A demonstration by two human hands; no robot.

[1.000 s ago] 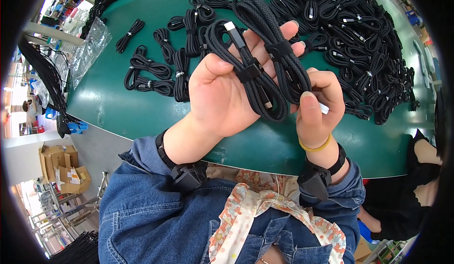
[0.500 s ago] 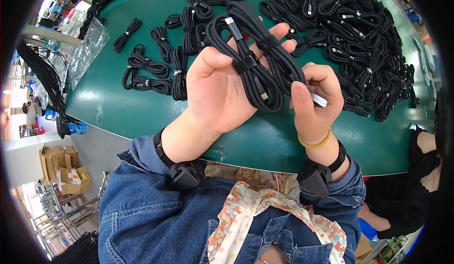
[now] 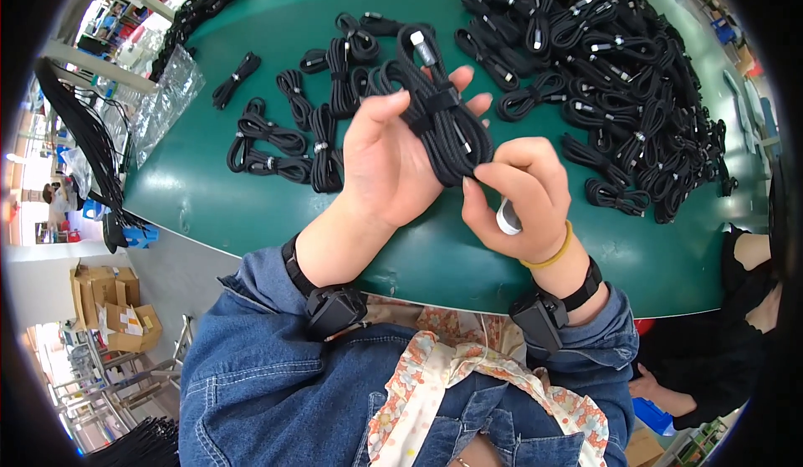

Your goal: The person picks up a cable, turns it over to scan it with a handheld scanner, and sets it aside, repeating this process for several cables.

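Observation:
Two or more coiled black braided cables, bound with black straps, rest across my left hand. Its thumb and fingers hold them upright from the left side. A pale-tipped metal connector sticks out near the top of the front coil. With thumb and fingertips together, my right hand pinches at the lower right end of the coils. Tucked in that hand's curled fingers is a small white object, mostly hidden, its kind unclear.
Several similar cable coils lie on the green table beyond my left hand. A large heap of coils covers the right side. A clear plastic bag lies by the left edge. Another person's arm shows at lower right.
The coils have been drawn together, overlapping, and turned more upright. My right hand has moved left and down to their lower end, the white object still in it.

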